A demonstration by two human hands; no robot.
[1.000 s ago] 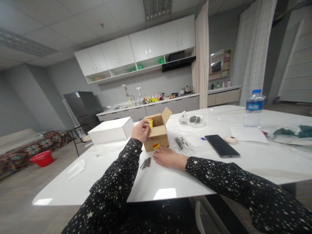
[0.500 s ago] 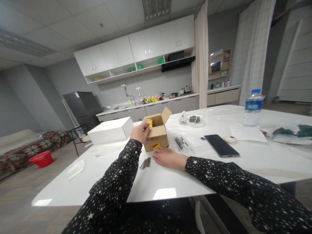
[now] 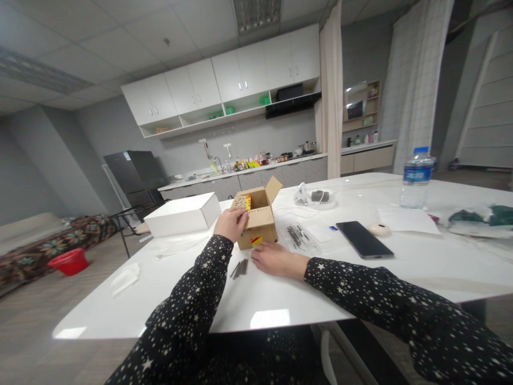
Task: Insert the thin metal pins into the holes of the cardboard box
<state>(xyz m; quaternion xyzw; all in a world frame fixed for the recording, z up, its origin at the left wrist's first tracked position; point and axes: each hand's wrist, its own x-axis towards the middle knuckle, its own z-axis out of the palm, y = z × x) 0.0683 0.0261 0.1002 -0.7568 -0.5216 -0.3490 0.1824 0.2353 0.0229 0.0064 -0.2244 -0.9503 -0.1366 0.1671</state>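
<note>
In the head view an open cardboard box (image 3: 262,219) stands on the white table, a red-and-yellow label on its front. My left hand (image 3: 231,224) is closed with thumb and fingers on the box's left flap, beside a yellow-and-red strip (image 3: 248,201). Palm down on the tabletop, my right hand (image 3: 276,259) stretches its fingers toward the lower front of the box; whether the fingertips touch it I cannot tell. A small bundle of thin grey metal rods (image 3: 239,268), nail-like, lies just left of those fingertips. More metal pieces (image 3: 295,235) lie in a clear bag to the right.
A white box (image 3: 182,214) is left of the cardboard one. Rightward lie a black phone (image 3: 364,239), a pale rounded object (image 3: 379,229), white paper (image 3: 409,220) and a water bottle (image 3: 417,179). A white device with a cable (image 3: 316,198) sits behind.
My left hand has shifted slightly down and toward me along the flap, so more of the flap's dotted surface and the strip shows. My right hand has stayed in place.
</note>
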